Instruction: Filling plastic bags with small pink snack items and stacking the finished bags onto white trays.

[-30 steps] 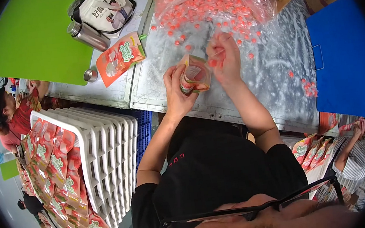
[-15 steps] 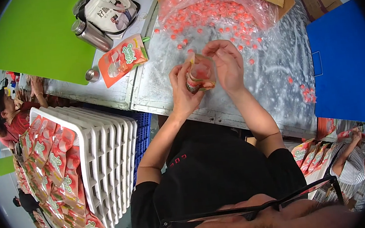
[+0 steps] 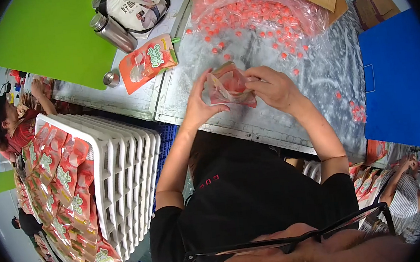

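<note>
Between my hands, over the near part of the metal table, is an open-topped red and clear plastic pouch (image 3: pixel 229 95) with reddish contents inside. My left hand (image 3: pixel 200 104) cups its left side, thumb stretched along the near edge. The fingers of my right hand (image 3: pixel 272 87) pinch the pouch's right rim. Beyond my hands, small individually wrapped red candies (image 3: pixel 255 18) lie heaped and spilled from a clear plastic liner (image 3: pixel 305 13).
A printed pouch (image 3: pixel 149 63), a steel flask (image 3: pixel 113 33), its cup (image 3: pixel 111 79) and a white bag (image 3: pixel 138 9) stand to the left. Stacked white crates (image 3: pixel 118 180) hold filled pouches. A blue board (image 3: pixel 397 72) borders the right. Co-workers sit at both sides.
My right hand has closed from spread fingers onto the pouch's right rim. The pouch has tilted and its opening looks wider; the left hand has shifted slightly left.
</note>
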Action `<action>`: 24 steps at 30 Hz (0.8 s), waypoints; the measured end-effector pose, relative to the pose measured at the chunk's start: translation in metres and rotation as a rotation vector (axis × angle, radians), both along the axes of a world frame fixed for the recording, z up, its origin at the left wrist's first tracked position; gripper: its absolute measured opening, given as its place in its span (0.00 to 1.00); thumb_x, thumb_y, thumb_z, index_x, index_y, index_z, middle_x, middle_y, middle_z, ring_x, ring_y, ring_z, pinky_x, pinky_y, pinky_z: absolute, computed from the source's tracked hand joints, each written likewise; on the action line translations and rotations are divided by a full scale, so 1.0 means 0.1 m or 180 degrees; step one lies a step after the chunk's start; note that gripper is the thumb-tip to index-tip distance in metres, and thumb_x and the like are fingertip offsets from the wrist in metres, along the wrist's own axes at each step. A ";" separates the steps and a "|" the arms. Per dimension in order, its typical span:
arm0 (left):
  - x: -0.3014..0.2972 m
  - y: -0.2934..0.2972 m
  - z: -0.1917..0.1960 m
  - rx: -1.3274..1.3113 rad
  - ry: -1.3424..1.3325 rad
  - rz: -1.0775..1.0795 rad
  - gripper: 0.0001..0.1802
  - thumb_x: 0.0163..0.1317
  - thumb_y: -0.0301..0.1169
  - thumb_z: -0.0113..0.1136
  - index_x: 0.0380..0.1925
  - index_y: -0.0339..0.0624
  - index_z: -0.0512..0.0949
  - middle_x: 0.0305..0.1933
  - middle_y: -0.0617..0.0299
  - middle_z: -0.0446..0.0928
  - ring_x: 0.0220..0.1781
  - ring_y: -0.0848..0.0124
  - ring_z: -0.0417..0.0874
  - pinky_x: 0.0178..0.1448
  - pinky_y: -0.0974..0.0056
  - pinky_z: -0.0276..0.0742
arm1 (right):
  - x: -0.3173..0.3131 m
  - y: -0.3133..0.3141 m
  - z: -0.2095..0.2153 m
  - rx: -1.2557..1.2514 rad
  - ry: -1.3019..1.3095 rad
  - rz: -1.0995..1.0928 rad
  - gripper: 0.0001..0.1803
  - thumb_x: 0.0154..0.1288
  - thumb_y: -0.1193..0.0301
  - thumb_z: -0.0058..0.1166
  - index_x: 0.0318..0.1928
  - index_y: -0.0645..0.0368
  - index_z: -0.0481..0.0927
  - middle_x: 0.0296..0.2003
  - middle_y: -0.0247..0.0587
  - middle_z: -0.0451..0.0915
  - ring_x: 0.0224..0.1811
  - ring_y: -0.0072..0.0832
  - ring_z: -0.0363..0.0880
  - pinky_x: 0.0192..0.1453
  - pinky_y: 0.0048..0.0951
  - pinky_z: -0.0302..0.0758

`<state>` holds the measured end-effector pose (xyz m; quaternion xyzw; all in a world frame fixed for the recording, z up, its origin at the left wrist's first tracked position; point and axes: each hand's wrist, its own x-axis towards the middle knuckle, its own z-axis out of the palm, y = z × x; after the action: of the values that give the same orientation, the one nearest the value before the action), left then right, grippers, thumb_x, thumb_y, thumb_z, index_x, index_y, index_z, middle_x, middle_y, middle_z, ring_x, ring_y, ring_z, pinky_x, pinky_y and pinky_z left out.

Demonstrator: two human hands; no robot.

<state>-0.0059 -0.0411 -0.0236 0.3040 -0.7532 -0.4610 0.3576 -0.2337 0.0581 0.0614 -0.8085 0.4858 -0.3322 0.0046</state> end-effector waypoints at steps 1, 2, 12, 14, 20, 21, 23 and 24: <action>-0.01 -0.04 0.00 -0.0018 0.0072 -0.0403 0.63 0.31 0.29 0.86 0.71 0.40 0.61 0.67 0.52 0.72 0.68 0.61 0.73 0.71 0.56 0.68 | 0.02 0.01 0.06 0.0025 0.0043 0.0039 0.17 0.46 0.80 0.65 0.41 0.59 0.81 0.49 0.41 0.80 0.48 0.38 0.81 0.44 0.34 0.80; -0.01 -0.05 0.00 -0.0018 0.0072 -0.0407 0.63 0.31 0.29 0.86 0.71 0.40 0.61 0.67 0.52 0.72 0.68 0.61 0.73 0.71 0.56 0.68 | 0.05 0.03 0.13 0.0025 0.0042 0.0036 0.17 0.46 0.80 0.65 0.41 0.59 0.81 0.49 0.41 0.80 0.48 0.38 0.81 0.44 0.34 0.80; -0.22 0.14 -0.28 0.0817 0.0286 -0.0965 0.36 0.50 0.23 0.73 0.62 0.36 0.73 0.62 0.59 0.76 0.64 0.67 0.76 0.69 0.63 0.70 | 0.41 0.04 0.13 0.0799 0.1374 0.0194 0.04 0.51 0.74 0.57 0.29 0.60 0.81 0.28 0.43 0.82 0.37 0.37 0.84 0.36 0.35 0.79; -0.26 0.19 -0.27 0.0576 0.0110 -0.0800 0.29 0.56 0.25 0.67 0.60 0.34 0.73 0.60 0.58 0.77 0.62 0.68 0.77 0.67 0.63 0.71 | 0.47 0.00 0.02 0.1083 0.1068 0.0161 0.06 0.49 0.73 0.57 0.30 0.59 0.83 0.25 0.44 0.83 0.32 0.39 0.85 0.32 0.38 0.79; -0.14 0.31 -0.42 0.0260 0.0464 -0.0417 0.14 0.60 0.26 0.66 0.45 0.31 0.79 0.43 0.61 0.83 0.41 0.72 0.82 0.47 0.65 0.79 | 0.55 -0.26 -0.04 0.1814 0.1274 0.0405 0.03 0.48 0.73 0.59 0.24 0.53 0.85 0.29 0.44 0.86 0.33 0.42 0.85 0.34 0.44 0.79; -0.17 0.32 -0.34 0.0244 0.0482 -0.0567 0.14 0.60 0.26 0.66 0.45 0.31 0.79 0.43 0.61 0.83 0.41 0.72 0.82 0.47 0.65 0.79 | 0.53 -0.27 -0.10 0.1733 0.1131 0.0395 0.04 0.48 0.72 0.60 0.27 0.53 0.85 0.28 0.43 0.85 0.32 0.42 0.85 0.34 0.43 0.78; -0.26 0.35 -0.11 0.1179 0.0400 -0.0077 0.17 0.59 0.24 0.65 0.48 0.30 0.78 0.50 0.56 0.81 0.51 0.69 0.81 0.56 0.62 0.76 | 0.42 -0.21 0.00 0.1649 0.1000 0.0285 0.06 0.49 0.72 0.60 0.30 0.53 0.85 0.27 0.42 0.85 0.31 0.42 0.84 0.33 0.43 0.78; -0.24 0.30 -0.11 0.0944 0.0430 -0.0043 0.17 0.59 0.24 0.64 0.48 0.29 0.78 0.50 0.55 0.81 0.51 0.68 0.81 0.56 0.62 0.76 | 0.38 -0.16 0.12 0.1321 0.0765 0.0288 0.09 0.50 0.71 0.60 0.35 0.54 0.83 0.32 0.43 0.84 0.35 0.42 0.84 0.37 0.42 0.79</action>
<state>-0.0302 -0.0111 -0.0344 0.3167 -0.6532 -0.5888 0.3555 -0.1954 0.0419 0.0737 -0.8449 0.5040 -0.1260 0.1277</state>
